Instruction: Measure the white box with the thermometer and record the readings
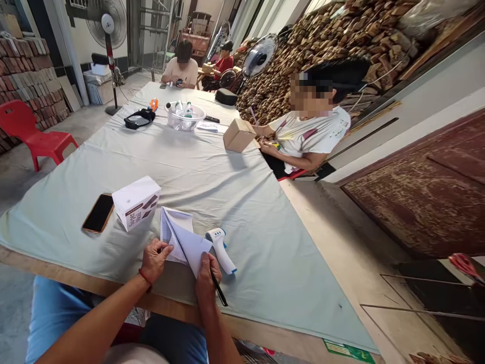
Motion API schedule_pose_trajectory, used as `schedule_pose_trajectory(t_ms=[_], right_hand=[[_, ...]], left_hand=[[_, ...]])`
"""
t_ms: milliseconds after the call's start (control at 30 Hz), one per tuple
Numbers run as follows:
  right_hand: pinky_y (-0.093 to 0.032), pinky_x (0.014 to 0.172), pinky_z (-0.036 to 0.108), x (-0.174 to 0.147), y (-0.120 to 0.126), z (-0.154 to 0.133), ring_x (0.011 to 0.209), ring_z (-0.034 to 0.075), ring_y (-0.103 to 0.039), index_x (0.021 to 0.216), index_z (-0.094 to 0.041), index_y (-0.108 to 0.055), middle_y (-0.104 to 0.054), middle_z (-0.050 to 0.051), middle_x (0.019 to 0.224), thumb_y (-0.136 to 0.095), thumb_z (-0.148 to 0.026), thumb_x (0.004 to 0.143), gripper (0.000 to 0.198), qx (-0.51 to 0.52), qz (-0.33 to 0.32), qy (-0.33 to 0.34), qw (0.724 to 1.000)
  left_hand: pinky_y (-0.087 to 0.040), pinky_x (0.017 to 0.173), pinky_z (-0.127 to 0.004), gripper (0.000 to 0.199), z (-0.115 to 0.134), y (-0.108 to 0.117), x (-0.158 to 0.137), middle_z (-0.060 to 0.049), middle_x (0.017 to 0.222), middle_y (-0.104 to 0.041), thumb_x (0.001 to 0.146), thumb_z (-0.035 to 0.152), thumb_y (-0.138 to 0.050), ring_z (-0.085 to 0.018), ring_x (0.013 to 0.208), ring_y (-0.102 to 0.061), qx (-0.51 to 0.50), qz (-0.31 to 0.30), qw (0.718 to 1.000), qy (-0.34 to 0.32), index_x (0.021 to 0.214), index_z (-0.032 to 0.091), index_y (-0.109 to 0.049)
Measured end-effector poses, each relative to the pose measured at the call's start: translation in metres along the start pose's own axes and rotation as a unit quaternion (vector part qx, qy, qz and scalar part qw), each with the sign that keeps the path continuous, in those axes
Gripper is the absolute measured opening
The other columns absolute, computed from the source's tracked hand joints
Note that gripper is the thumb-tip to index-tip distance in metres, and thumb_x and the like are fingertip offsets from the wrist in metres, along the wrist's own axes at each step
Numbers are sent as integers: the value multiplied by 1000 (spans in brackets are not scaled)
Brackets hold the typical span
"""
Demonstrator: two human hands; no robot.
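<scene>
A small paper notebook stands partly open near the table's front edge, its pages raised and fanned. My left hand, with a red cord at the wrist, is closed on the notebook's lower left side. At the right corner of a lifted page, my right hand pinches the paper between thumb and fingers. A black pen is also held in that hand, pointing down to the right. Just right of the notebook lies a white and blue infrared thermometer. Left of it are a white printed box and a phone.
A cloth-covered table stretches away from me. On it are a clear basin of bottles, a black headset and a cardboard box. One person sits at the right side, another at the far end.
</scene>
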State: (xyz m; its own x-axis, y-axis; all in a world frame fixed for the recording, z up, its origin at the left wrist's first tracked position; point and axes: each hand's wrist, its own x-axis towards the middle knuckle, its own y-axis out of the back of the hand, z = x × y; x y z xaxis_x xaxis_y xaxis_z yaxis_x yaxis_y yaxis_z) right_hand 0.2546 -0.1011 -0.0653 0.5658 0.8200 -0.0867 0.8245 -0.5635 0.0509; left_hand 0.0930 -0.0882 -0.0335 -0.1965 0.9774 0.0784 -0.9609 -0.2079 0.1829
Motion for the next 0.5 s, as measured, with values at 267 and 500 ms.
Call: schedule_pose_trajectory(t_ms=[267,500], right_hand=[[-44,62,27,4,-1,-5,67,15,-52,86,-16,-64,-62,0,73,-63,-66,73,51,53,30,-51,997],[-46,63,27,4,-2,-8,70,15,-54,86,-17,-62,-64,1,75,-61,-65,74,50,58,42,-40,997]], left_hand=[[-45,71,-28,40,12,-21,3,-1,75,-49,78,51,-72,-15,73,-51,26,-36,999,-22,57,17,-65],[-49,85,-32,20,24,-36,-1,-6,88,-62,91,31,-54,-19,86,-60,38,-31,996,-68,87,20,-70]])
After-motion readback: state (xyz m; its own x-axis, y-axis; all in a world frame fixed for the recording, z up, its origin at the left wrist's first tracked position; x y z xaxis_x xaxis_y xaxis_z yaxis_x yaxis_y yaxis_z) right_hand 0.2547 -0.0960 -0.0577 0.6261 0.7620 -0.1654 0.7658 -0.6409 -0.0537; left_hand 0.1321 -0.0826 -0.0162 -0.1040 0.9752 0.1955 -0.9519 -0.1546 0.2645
